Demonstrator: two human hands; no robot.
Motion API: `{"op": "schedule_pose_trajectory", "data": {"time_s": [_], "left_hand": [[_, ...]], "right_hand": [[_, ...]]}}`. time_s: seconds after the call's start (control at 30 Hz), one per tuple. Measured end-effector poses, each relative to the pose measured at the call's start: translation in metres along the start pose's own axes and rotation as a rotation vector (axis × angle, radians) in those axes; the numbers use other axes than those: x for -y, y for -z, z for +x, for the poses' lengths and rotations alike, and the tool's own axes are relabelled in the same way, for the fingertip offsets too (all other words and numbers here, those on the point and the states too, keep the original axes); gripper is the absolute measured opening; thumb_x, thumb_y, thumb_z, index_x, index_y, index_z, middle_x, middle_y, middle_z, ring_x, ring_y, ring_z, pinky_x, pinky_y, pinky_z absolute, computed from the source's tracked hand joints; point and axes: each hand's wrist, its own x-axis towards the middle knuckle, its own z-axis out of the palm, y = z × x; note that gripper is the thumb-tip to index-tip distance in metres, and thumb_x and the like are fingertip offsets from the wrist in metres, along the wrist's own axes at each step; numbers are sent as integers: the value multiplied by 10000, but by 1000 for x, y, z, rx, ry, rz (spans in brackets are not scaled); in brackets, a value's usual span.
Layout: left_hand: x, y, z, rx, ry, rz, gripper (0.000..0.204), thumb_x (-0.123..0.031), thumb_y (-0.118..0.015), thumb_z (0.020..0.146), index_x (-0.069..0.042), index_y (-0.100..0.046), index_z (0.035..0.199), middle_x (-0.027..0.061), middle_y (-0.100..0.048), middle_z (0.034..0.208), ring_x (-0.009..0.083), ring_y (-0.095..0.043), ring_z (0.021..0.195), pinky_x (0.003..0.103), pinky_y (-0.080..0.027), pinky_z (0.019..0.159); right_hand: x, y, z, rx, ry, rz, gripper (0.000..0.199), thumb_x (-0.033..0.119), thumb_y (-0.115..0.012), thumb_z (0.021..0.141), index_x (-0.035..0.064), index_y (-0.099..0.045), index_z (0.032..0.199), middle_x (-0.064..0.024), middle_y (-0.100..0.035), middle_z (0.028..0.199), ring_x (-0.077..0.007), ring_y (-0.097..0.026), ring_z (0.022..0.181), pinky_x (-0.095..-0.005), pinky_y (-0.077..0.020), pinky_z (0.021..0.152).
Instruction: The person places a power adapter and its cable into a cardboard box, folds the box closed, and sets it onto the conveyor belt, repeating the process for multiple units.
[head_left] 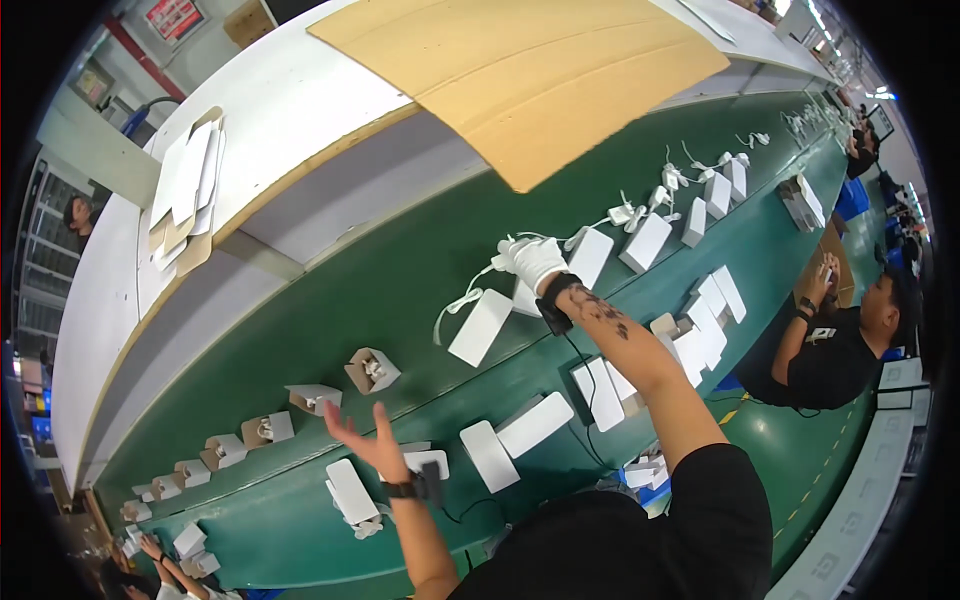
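Note:
My right hand (535,258), in a white glove, reaches far over the green bench. Its fingers are closed on a white charger (499,262), partly covered by the glove. The charger's white cable (458,303) trails down beside a closed white box (481,327). Under my right wrist, another white box (525,298) is partly hidden. My bare left hand (372,440) is held open above the bench with fingers spread, holding nothing. Nearest to it are an open small box (372,371) with a white item inside and a white box (353,491) below.
More chargers (622,213) and white boxes (646,243) line the bench to the right; open boxes (267,429) line it leftward. A cardboard sheet (540,80) overhangs from the white shelf (290,80). Co-workers sit at right (845,335) and lower left (165,565).

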Motion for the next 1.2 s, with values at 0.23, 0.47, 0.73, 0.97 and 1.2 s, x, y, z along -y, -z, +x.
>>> {"op": "schedule_pose_trajectory", "data": {"time_s": [0.23, 0.47, 0.73, 0.97, 1.2], "left_hand": [[-14, -144, -32, 718, 1247, -1470, 633, -491, -498, 906, 47, -443, 1234, 193, -563, 1151, 298, -523, 1127, 402, -393, 981], [72, -181, -28, 1128, 1186, -2136, 494, -413, -458, 949, 51, -531, 1102, 104, -569, 920, 215, -579, 864, 342, -470, 803], [19, -155, -35, 478, 594, -957, 404, -326, -448, 964, 48, -563, 1065, 129, -586, 1028, 206, -579, 922, 341, -460, 849], [15, -179, -66, 641, 465, -1207, 471, -345, -427, 957, 52, -529, 1190, 175, -483, 1326, 268, -461, 1219, 377, -317, 1057], [-11, -173, -75, 642, 441, -960, 527, -404, -364, 975, 16, -485, 1269, 145, -423, 1389, 240, -348, 1321, 347, -216, 1102]], "right_hand": [[-20, 3, -119, -222, 343, 184, 195, 281, -611, 802, 153, -583, 947, -124, -596, 889, -320, -619, 774, -406, -503, 633], [9, -67, -164, -80, 358, 1726, 471, 299, -670, 835, 128, -478, 1230, -106, -616, 1029, -252, -633, 857, -366, -526, 737], [86, -103, -142, -225, 117, 1958, 484, 225, -613, 886, 51, -441, 1303, -84, -577, 1164, -186, -580, 1011, -292, -448, 888], [50, -84, -188, -71, -18, 1771, 377, 179, -596, 883, 35, -518, 1222, -52, -605, 1058, -138, -572, 936, -267, -462, 810], [64, -96, -192, -155, 71, 1520, 225, 161, -605, 870, 41, -590, 1059, -38, -612, 1020, -132, -570, 845, -268, -469, 707]]}}
